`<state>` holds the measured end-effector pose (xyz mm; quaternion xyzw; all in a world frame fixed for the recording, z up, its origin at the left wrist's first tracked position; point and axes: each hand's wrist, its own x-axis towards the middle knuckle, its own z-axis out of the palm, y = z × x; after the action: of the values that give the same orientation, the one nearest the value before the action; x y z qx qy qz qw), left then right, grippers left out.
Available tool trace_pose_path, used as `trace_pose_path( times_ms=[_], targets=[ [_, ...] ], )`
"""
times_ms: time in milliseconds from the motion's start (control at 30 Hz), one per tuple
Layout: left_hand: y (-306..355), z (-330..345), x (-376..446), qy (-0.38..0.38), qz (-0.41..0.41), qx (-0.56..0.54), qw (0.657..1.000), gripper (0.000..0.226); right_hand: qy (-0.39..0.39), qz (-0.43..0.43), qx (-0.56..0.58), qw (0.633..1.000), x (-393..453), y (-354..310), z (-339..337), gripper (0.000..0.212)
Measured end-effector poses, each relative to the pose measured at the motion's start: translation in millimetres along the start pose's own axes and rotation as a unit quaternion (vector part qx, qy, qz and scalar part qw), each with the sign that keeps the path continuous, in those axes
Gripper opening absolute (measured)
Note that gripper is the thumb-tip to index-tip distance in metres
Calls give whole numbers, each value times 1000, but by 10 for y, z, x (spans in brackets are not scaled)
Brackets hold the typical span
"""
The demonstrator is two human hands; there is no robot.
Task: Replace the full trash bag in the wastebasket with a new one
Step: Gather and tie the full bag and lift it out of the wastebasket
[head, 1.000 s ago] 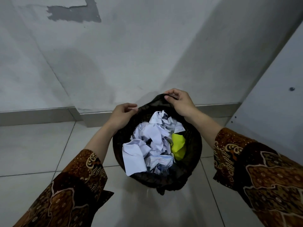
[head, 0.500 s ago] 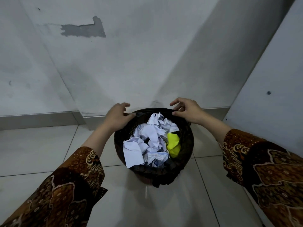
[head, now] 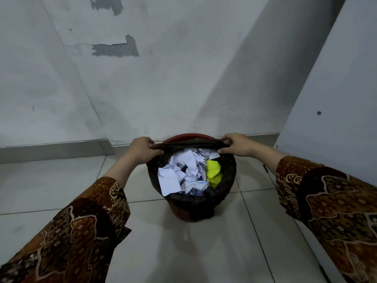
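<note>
The trash bag [head: 189, 144] is thin, dark, slightly shiny plastic film; the wastebasket [head: 188, 137] rim is smooth red plastic. Crumpled white paper [head: 184, 170] is matt; floor tiles [head: 61, 180] are glossy.
</note>
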<state>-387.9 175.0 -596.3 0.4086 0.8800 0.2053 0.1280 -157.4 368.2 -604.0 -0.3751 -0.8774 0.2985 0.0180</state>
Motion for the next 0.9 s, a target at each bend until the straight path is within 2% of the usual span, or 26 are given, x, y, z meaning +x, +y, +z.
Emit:
trace_pose_path(
  times_ms=[67,133,167,267,400,467,533,633,700,833,900],
  targets=[
    [-33,-33,-77,-57,-25,53,997,39,-51,22,11,998,-41,0,19,49],
    [-58,-67,-140,-75,-46,64,994,43,-64,65,13,996,-85,-14,3,30],
    [-70,-81,-162,-73,-52,67,994,42,-69,95,27,993,-101,-13,-5,28],
    [-92,-152,-222,-99,-85,14,991,31,-70,161,106,979,-118,-10,-18,35],
    [-129,-180,-300,-235,-159,-166,945,27,-81,213,36,973,-168,-48,-68,46],
    [-149,-168,-340,-257,-175,-170,935,30,-118,238,6,964,-206,-70,-102,50],
    [-149,-172,-374,-268,-184,-117,938,27,-153,246,-22,957,-273,-85,-145,53],
    [-156,-201,-417,-244,-180,-65,951,36,-157,224,-41,961,-398,-82,-208,46],
    [-174,-193,-429,-222,-172,-62,958,40,-162,217,5,963,-431,-48,-228,39],
    [-172,-139,-498,-131,-142,-131,972,29,-191,194,54,961,-514,-76,-213,32],
    [-206,-118,-480,-75,-140,-167,973,29,-167,179,75,967,-496,-75,-202,24]
  ],
)
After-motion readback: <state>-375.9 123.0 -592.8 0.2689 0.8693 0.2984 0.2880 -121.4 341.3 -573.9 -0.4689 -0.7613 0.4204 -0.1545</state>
